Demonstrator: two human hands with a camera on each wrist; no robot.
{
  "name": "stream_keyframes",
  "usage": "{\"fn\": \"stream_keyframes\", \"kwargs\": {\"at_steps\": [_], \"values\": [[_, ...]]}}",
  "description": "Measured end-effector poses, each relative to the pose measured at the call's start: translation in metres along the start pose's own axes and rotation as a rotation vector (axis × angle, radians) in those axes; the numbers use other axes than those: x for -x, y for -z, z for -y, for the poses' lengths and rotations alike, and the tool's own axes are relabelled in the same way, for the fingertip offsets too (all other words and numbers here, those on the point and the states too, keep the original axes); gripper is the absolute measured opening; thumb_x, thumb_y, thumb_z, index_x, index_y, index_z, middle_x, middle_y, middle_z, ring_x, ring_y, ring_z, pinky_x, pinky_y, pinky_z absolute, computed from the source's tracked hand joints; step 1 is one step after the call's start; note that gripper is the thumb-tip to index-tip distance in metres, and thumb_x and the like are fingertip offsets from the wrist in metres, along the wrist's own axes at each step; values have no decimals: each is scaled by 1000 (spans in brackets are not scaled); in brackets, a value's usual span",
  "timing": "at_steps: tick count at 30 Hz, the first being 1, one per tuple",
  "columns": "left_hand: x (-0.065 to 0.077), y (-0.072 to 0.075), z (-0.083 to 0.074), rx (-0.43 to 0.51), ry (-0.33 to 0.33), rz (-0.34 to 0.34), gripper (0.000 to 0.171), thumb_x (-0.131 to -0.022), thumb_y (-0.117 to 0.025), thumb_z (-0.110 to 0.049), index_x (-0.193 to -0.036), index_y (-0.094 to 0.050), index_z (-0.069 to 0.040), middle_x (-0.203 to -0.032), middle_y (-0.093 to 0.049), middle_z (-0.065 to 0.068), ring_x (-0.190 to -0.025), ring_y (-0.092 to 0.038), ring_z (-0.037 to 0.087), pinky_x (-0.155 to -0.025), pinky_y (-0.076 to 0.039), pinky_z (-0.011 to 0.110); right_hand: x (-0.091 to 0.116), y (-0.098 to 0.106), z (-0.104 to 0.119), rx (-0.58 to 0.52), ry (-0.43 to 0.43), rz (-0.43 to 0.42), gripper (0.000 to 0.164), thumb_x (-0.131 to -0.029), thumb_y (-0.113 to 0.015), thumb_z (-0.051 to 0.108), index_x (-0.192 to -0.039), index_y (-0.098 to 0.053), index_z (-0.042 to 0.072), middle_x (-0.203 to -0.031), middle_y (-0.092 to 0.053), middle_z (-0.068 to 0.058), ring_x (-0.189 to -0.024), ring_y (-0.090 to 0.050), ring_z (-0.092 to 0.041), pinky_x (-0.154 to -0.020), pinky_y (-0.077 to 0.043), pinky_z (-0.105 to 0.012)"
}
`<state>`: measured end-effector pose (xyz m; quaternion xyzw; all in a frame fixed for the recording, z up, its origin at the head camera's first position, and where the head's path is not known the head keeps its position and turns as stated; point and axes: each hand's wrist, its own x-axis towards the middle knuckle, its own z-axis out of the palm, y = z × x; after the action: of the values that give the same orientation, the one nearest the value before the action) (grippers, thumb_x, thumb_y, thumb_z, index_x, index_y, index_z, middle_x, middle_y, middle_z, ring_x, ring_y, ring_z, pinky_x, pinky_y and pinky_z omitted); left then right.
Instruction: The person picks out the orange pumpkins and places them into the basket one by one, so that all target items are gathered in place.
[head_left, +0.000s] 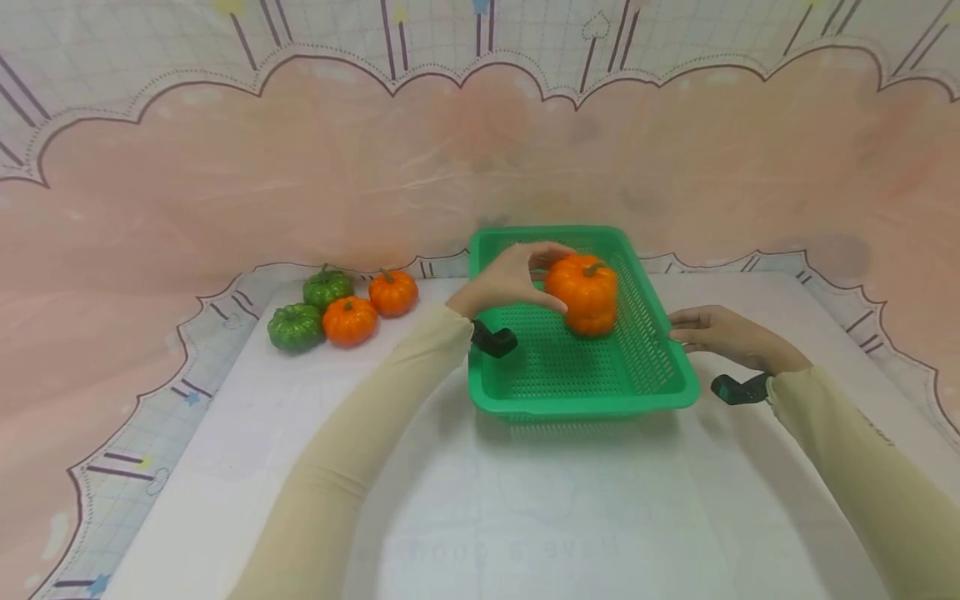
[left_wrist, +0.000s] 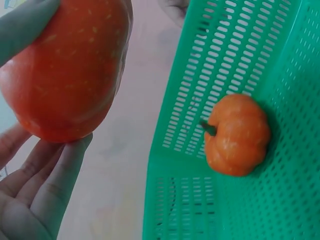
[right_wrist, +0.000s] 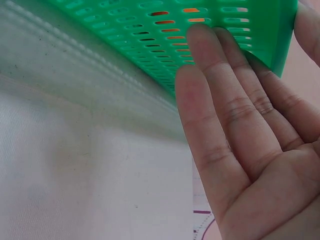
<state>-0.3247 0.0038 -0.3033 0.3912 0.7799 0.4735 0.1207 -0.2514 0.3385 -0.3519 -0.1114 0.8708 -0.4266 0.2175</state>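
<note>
My left hand (head_left: pixel 517 275) reaches over a green perforated plastic basket (head_left: pixel 585 406). Between its thumb and fingers it holds an orange pumpkin (left_wrist: pixel 67 70), small and ribbed, above the basket. A second orange pumpkin (left_wrist: pixel 237 135) with a green stem lies inside, against the basket wall in the left wrist view; the head view shows the two orange shapes overlapping. At the basket's right side is my right hand (head_left: pixel 723 333). Its nearly straight fingers (right_wrist: pixel 240 110) rest against the outer wall below the rim, and the thumb is partly cut off in the right wrist view.
On the table's (head_left: pixel 525 517) left back part sit two green pumpkins (head_left: pixel 296 327) and two more orange ones (head_left: pixel 393 293), grouped close together. Behind the table hangs a pink patterned cloth (head_left: pixel 337 167).
</note>
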Motion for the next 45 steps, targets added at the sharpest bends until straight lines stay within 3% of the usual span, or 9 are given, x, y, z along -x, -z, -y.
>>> {"fn": "stream_keyframes", "kwargs": {"at_steps": [5, 12, 19, 29, 45], "values": [[-6, -12, 3, -40, 13, 26, 74, -68, -84, -17, -134, -50, -10, -134, -55, 5, -120, -54, 17, -96, -49, 23, 0, -1, 0, -15, 12, 6, 57, -98, -50, 25, -138, -34, -12, -140, -42, -31, -100, -54, 13, -99, -50, -35], [-14, -26, 7, -55, 52, 64, 75, -69, -84, -19, -135, -49, -11, -137, -53, 5, -122, -53, 18, -96, -50, 24, 2, -1, 1, -3, 17, 6, 58, -98, -49, 26, -139, -32, -13, -141, -41, -30, -111, -55, 1, -100, -49, -37], [-21, -39, 15, -136, 71, 109, 77, -69, -84, -26, -137, -48, -14, -138, -52, 2, -124, -51, 16, -100, -47, 25, 1, 0, 0, -7, 14, 7, 58, -98, -49, 25, -139, -32, -12, -142, -39, -30, -107, -54, 7, -100, -48, -37], [-27, -48, 19, -110, 59, 192, 77, -69, -84, -21, -136, -47, -11, -140, -49, 4, -127, -49, 17, -101, -45, 21, 0, 0, 0, -14, 16, 9, 56, -98, -49, 23, -138, -33, -14, -140, -40, -32, -100, -53, 14, -97, -51, -33], [-29, -58, 19, -228, 36, 307, 72, -68, -84, -18, -132, -51, -11, -138, -52, 4, -127, -49, 19, -104, -43, 23, 0, 1, 0, -8, 11, 12, 56, -98, -49, 23, -138, -33, -13, -140, -41, -31, -103, -55, 9, -99, -49, -37]]}}
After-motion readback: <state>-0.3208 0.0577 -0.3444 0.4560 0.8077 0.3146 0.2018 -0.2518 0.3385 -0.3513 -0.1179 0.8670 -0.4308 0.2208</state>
